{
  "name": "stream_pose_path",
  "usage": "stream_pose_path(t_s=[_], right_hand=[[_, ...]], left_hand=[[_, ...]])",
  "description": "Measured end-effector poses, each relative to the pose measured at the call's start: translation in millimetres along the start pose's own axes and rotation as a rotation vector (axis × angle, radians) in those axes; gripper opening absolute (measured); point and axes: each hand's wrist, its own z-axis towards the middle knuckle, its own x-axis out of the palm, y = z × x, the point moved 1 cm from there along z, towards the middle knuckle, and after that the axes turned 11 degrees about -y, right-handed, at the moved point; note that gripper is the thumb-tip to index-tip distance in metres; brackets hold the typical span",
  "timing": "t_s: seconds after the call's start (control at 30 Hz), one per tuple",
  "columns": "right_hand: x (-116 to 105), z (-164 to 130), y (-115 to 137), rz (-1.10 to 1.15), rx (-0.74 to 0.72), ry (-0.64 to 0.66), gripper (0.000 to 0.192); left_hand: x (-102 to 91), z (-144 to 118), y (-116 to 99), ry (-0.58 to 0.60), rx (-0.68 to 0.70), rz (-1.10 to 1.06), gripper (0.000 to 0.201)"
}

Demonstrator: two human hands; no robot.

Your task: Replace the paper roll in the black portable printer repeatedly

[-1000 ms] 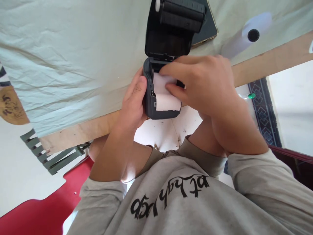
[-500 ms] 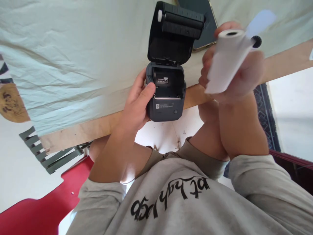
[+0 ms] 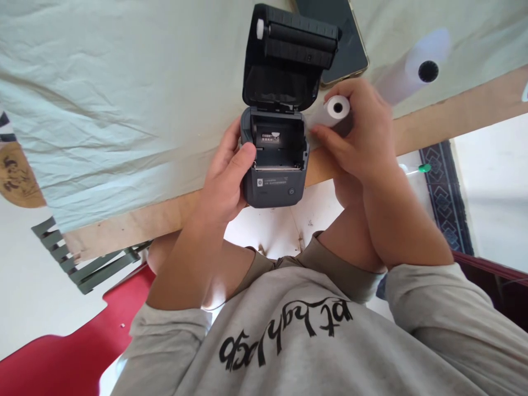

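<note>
Head view, left: my left hand [image 3: 229, 176] clamps the printer's [image 3: 274, 190] left side.
Printer: lid [image 3: 289, 60] raised.
Roll [image 3: 329, 114]: just right of the printer, cored end towards me, long axis seemingly upright.
Right hand [image 3: 367, 132]: mine, nearer the roll, gripping it between thumb and fingers.

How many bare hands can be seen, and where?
2: the left hand holds a dark grey plastic printer; the right hand grips a small white paper roll beside it.

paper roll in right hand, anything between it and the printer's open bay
Only the side wall of the printer; no separate object shows between the paper roll and the open bay; the lid is open.
</note>
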Motion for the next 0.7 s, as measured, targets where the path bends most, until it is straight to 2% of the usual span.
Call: stream_pose_path(t_s=[0.1,0.17,0.2,0.27,0.3,0.33,0.37,0.43,0.53,0.7], right_hand=[[-1.0,-1.6,0.8,-0.030,0.054,0.075,0.047],[-9.3,-2.6,0.2,0.063,0.006,0.010,0.057],[-16.2,-2.8,-2.0,0.122,-0.030,-0.085,0.054],[-33.7,-3.0,-12.2,0.166,-0.069,-0.354,0.035],[-42.5,-3.1,-19.7,0.122,-0.069,-0.492,0.023],[-49.8,-2.9,-28.1,0.037,-0.061,-0.570,0.015],[-55.0,-2.5,-36.6,-0.061,-0.053,-0.579,0.018],[-59.0,-1.7,-50.9,-0.200,-0.077,-0.534,0.035],[-52.0,-0.2,-61.3,-0.225,-0.072,-0.458,0.048],[-37.5,3.3,-62.0,-0.243,0.102,-0.262,0.055]], left_hand=[[-0.4,0.0,0.2,-0.001,-0.002,0.008,0.038],[-0.4,-0.5,-0.1,-0.010,-0.006,0.015,0.038],[-0.4,-0.8,-0.3,-0.012,-0.008,0.010,0.038],[-0.2,-1.3,-0.5,-0.001,-0.014,-0.014,0.038],[-0.2,-1.4,-0.5,0.009,-0.016,-0.027,0.037],[-0.2,-1.3,-0.2,0.020,-0.018,-0.034,0.037],[-0.3,-1.2,0.1,0.025,-0.017,-0.034,0.036],[-0.4,-0.6,1.1,0.022,-0.012,-0.024,0.038],[-0.2,0.2,2.0,-0.003,-0.012,-0.004,0.041],[1.1,0.7,1.4,0.002,-0.035,0.011,0.044]])
